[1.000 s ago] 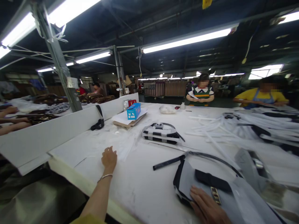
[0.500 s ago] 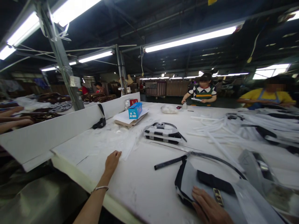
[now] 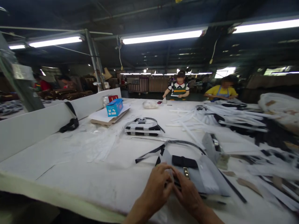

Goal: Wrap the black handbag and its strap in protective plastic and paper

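Note:
A grey and black handbag (image 3: 196,174) lies on the white table in front of me, with a gold clasp (image 3: 186,172) on its flap and a long black strap (image 3: 184,142) arching behind it. At the bag's near left edge my left hand (image 3: 157,183) is closed, its fingers curled; what they hold is hidden. My right hand (image 3: 187,191) meets it there, fingers together and bent over the bag's edge beside the clasp. Clear wrapping covers part of the bag's right side.
Behind the bag lies a wrapped black-and-white bag (image 3: 143,127). Further left a blue box (image 3: 114,107) sits on stacked sheets. A grey tape dispenser (image 3: 212,146) stands to the right, near white strips (image 3: 187,124). Two co-workers (image 3: 179,88) are across the table.
My left hand has come right from the bare table to the bag and now meets my right hand. The right hand has shifted from lying on the bag to its edge. The view has turned right.

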The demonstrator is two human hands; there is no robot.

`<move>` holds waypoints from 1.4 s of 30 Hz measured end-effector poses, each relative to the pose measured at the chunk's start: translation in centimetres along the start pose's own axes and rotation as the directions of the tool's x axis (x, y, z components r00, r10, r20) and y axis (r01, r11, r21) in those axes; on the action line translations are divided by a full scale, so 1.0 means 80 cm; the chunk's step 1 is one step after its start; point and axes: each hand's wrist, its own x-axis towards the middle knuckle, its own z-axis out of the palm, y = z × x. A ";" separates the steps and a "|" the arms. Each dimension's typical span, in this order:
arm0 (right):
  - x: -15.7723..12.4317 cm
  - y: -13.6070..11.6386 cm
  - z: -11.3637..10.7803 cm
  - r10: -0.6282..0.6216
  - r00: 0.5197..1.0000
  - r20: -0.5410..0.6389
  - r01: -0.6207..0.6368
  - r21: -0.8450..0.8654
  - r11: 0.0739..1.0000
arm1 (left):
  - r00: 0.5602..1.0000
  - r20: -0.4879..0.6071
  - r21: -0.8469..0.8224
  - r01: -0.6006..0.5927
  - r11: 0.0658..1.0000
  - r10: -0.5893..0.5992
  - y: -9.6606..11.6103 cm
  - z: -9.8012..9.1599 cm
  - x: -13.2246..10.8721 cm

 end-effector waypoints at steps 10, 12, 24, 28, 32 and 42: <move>-0.001 0.005 0.002 0.067 0.997 0.031 -0.072 0.219 0.973 | 0.969 0.125 -0.140 0.229 0.963 -0.212 0.008 0.015 0.003; 0.002 0.003 -0.001 0.134 0.989 0.063 -0.146 0.271 0.951 | 0.974 0.127 -0.044 0.193 0.980 -0.186 0.004 0.016 -0.002; 0.043 0.005 -0.034 0.509 0.826 0.241 -0.556 0.493 0.669 | 0.884 0.337 0.635 -0.468 0.614 0.325 -0.046 0.059 -0.025; 0.040 0.006 -0.048 0.334 0.913 0.233 -0.403 0.393 0.826 | 0.881 0.328 0.690 -0.470 0.551 0.340 -0.042 0.065 -0.019; 0.016 0.004 -0.064 0.104 0.963 0.248 -0.130 0.090 0.987 | 0.869 0.291 0.703 -0.479 0.526 0.401 -0.050 0.064 -0.022; -0.012 -0.008 -0.047 -0.097 0.936 0.337 0.208 -0.313 0.926 | 0.860 0.318 0.683 -0.500 0.532 0.400 -0.046 0.065 -0.025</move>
